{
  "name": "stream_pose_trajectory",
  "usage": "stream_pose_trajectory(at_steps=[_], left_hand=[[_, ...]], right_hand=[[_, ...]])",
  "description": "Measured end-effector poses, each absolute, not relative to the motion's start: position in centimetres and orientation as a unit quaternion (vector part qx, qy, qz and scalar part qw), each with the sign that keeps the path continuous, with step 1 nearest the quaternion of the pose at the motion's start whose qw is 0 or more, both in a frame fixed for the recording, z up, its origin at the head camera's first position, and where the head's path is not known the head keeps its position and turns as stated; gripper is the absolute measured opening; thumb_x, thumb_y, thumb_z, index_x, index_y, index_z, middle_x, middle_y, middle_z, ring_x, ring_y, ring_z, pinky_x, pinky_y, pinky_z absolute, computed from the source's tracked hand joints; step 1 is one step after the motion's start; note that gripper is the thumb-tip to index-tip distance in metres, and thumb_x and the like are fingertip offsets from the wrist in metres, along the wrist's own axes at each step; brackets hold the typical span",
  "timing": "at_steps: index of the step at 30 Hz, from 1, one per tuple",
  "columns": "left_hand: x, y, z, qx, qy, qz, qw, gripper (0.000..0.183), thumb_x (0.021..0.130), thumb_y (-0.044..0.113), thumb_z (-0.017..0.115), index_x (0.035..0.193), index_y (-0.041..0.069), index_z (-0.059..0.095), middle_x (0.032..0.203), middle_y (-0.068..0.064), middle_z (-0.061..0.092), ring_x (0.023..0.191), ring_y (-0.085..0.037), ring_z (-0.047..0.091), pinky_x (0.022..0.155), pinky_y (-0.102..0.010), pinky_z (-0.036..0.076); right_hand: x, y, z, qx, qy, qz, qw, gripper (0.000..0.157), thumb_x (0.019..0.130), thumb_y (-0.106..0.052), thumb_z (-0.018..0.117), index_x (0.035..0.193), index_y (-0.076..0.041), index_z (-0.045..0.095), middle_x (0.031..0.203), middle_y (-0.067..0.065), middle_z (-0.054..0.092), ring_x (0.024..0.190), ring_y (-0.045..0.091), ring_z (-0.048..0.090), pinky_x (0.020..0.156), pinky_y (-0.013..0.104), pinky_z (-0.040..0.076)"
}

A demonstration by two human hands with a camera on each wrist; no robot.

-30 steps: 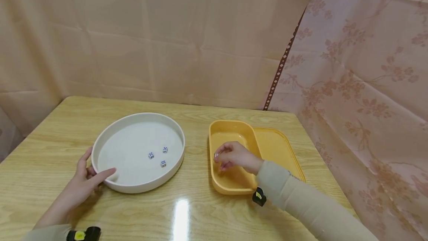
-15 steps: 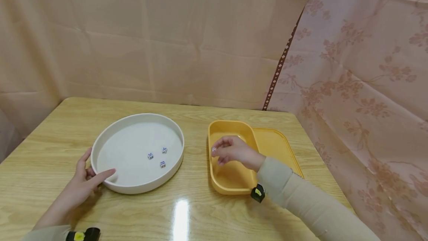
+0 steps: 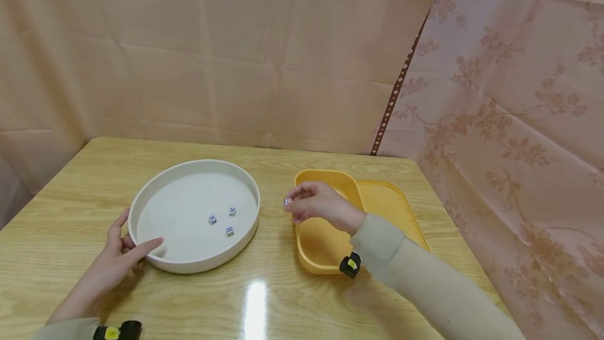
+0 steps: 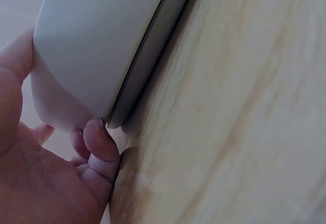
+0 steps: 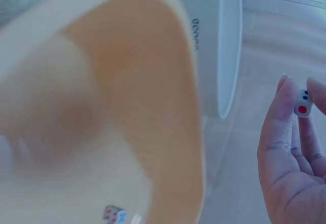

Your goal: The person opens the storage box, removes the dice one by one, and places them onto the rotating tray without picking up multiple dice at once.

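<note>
In the head view my left hand [image 3: 112, 262] grips the near left rim of a round white tray [image 3: 198, 266], its thumb reaching over the edge. The left wrist view shows its curled fingers against the outer wall of the tray [image 4: 102, 46]. Three white dice, one of them this die [image 3: 229, 231], lie inside the tray toward its right. My right hand [image 3: 325, 206] pinches another die [image 3: 288, 201] between thumb and fingertips, over the left rim of a yellow box [image 3: 309, 265]. In the right wrist view one more die [image 5: 114, 214] lies on the box's floor.
A flat yellow lid [image 3: 394, 209] lies on the wooden table [image 3: 273, 308], just right of the box and partly behind it. A beige curtain [image 3: 236, 67] hangs behind the table. Flowered pink cloth [image 3: 519, 146] hangs along the right side.
My right hand has risen from inside the box and moved left with the die, which is now past the box's left rim. The left hand and the tray stay in place.
</note>
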State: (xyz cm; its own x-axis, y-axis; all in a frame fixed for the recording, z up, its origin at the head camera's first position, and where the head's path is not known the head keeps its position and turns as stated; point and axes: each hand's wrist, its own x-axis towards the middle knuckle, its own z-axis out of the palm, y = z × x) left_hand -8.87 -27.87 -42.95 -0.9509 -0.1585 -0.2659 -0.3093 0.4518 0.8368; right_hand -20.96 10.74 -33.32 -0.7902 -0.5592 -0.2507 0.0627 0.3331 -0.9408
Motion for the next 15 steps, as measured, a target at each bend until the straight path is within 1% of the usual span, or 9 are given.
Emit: stream_pose_trajectory(at_steps=[3, 6, 10, 15], left_hand=[[-9.0, -27.9, -42.9, -0.137, 0.848, 0.506, 0.076, 0.109, 0.097, 0.045, 0.059, 0.152, 0.016, -0.031, 0.093, -0.003, 0.044, 0.074, -0.01, 0.046, 0.065, -0.025, 0.04], [-9.1, -27.9, -42.9, -0.134, 0.847, 0.508, 0.081, 0.109, 0.098, 0.044, 0.059, 0.152, 0.015, -0.032, 0.093, -0.003, 0.045, 0.072, -0.01, 0.047, 0.063, -0.025, 0.041], [-9.2, -28.0, -43.0, -0.134, 0.847, 0.508, 0.085, 0.11, 0.098, 0.044, 0.059, 0.151, 0.015, -0.032, 0.092, -0.003, 0.044, 0.071, -0.01, 0.047, 0.062, -0.025, 0.041], [-9.2, -28.1, -43.1, -0.133, 0.847, 0.508, 0.084, 0.11, 0.098, 0.043, 0.059, 0.151, 0.015, -0.032, 0.092, -0.004, 0.045, 0.071, -0.01, 0.047, 0.062, -0.025, 0.041]], right_hand=[[-21.0, 10.1, -33.0, -0.164, 0.764, -0.557, 0.281, 0.026, 0.091, -0.008, 0.069, 0.113, 0.004, 0.062, 0.092, 0.009, 0.067, 0.073, 0.016, 0.067, 0.077, 0.037, 0.059], [-21.1, 9.6, -32.8, -0.164, 0.76, -0.561, 0.283, 0.026, 0.091, -0.007, 0.07, 0.114, 0.003, 0.062, 0.094, 0.01, 0.067, 0.074, 0.016, 0.067, 0.077, 0.037, 0.059], [-21.1, 8.8, -32.5, -0.165, 0.76, -0.56, 0.286, 0.027, 0.091, -0.008, 0.071, 0.115, 0.002, 0.062, 0.097, 0.011, 0.068, 0.075, 0.016, 0.067, 0.076, 0.034, 0.058], [-21.1, 7.7, -32.4, -0.168, 0.757, -0.561, 0.29, 0.028, 0.09, -0.009, 0.071, 0.115, 0.001, 0.063, 0.101, 0.015, 0.069, 0.076, 0.016, 0.068, 0.076, 0.034, 0.059]])
